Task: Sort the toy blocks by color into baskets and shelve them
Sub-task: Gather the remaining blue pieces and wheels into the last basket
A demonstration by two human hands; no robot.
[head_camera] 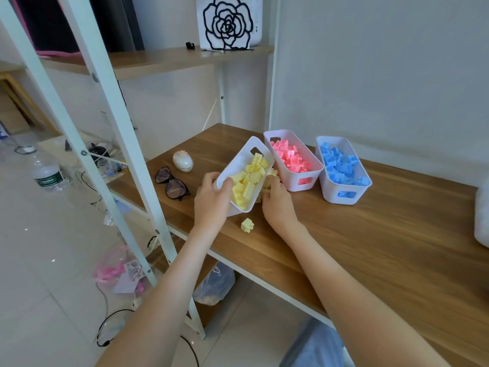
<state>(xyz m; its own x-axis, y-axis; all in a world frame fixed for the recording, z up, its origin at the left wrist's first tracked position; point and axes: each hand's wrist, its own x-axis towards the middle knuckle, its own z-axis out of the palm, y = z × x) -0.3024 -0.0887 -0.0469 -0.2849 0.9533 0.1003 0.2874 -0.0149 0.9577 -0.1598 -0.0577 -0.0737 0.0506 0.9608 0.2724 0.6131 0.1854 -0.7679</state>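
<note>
Three white plastic baskets on wood-grain surface [370,234]: pink basket [296,184], blue basket [332,193], yellow basket [242,157] tilted, left hand [211,202] fingers clamped on rim. Right hand [277,205] fingers among spilled studded yellow blocks [272,172], grip unclear. One loose block [247,225] near wrists.

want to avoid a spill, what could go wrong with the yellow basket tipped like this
1. The left hand holds the yellow basket tipped on its side, so the yellow blocks inside could slide back out over the lowered rim.
2. A loose yellow block lies on the table between the two arms, and a sweep of the right hand might knock it off the front edge.
3. The glasses lie close to the left hand and could get bumped.
</note>
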